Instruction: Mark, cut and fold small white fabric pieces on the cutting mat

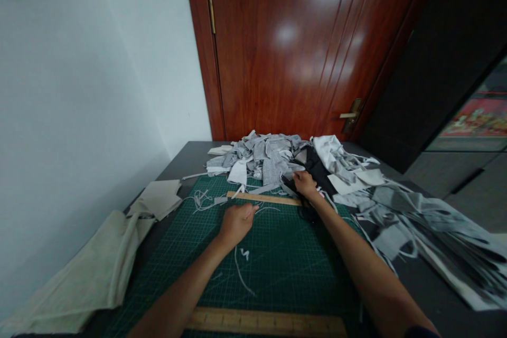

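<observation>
My left hand is closed above the middle of the green cutting mat, its fingers curled together. Whatever may be in them is too small to make out. A thin pale cord runs just right of its fingertips, and another loose cord lies on the mat below. Farther out, my right hand is closed at the edge of a heap of grey fabric strips, beside black cloth. Its fingertips are partly hidden against the cloth, so what they grip is unclear.
One wooden ruler lies across the mat's far part, another along the near edge. Folded pale cloth lies left, with cream pieces behind it. Grey strips spread at right. A wooden door stands behind the table.
</observation>
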Demonstrator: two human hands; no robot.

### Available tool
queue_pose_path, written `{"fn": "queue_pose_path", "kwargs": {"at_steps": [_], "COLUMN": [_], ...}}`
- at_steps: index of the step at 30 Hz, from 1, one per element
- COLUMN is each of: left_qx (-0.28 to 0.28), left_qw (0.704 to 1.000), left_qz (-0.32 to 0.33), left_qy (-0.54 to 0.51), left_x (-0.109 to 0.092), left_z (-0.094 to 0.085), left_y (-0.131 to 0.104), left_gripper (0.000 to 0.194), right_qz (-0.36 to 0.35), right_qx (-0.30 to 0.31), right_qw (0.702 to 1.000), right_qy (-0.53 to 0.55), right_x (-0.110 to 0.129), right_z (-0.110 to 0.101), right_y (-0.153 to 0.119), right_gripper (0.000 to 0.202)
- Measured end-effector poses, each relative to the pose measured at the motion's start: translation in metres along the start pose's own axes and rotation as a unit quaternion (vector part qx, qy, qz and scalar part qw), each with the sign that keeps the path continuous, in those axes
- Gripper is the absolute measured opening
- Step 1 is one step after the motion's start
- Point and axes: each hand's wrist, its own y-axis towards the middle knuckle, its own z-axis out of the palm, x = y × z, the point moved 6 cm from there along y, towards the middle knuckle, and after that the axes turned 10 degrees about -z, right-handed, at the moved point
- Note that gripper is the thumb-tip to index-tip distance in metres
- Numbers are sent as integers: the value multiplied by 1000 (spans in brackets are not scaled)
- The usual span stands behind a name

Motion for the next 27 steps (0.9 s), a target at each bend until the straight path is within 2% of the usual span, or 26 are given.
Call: {"fn": "queue_pose_path", "kwargs": {"at_steps": [2, 4, 8, 12, 15, 17, 19, 21, 25, 26, 27], "left_qx": [-1, -3, 8, 60, 95, 105, 116, 131, 159, 162, 158], "left_qw": [1000, 1000, 1000, 998, 994, 992, 991, 989, 986, 985, 984], "left_qz": [-4, -3, 3, 7, 2, -15, -33, -41, -46, -49, -53], "left_qy": [1, 2, 10, 33, 62, 68, 66, 56, -8, -36, -67], "left_x": [1, 1, 1, -1, -6, -9, -11, -13, -9, -7, -6], "left_z": [0, 0, 2, 7, 8, 5, 2, 1, 4, 6, 7], "left_y": [0, 0, 0, -1, -2, -3, -4, -5, -6, -6, -6], "left_gripper": [49, 49, 48, 44, 39, 37, 35, 33, 24, 25, 35], "right_qz": [-6, -8, -9, -25, -53, -86, -118, -152, -199, -205, -209], "right_qx": [-68, -139, -257, -317, -311, -271, -242, -235, -225, -219, -209], "right_qw": [994, 975, 911, 847, 805, 736, 688, 675, 675, 678, 684], "right_qy": [82, 173, 323, 427, 502, 614, 674, 683, 674, 671, 667], "right_x": [3, 4, 3, 4, 16, 32, 53, 75, 111, 119, 127], "right_z": [-11, -23, -51, -87, -113, -123, -132, -140, -147, -146, -144], "right_y": [1, 2, 3, 4, -1, -7, -18, -30, -52, -57, -62], "right_gripper": [40, 42, 50, 48, 43, 42, 39, 34, 28, 28, 28]}}
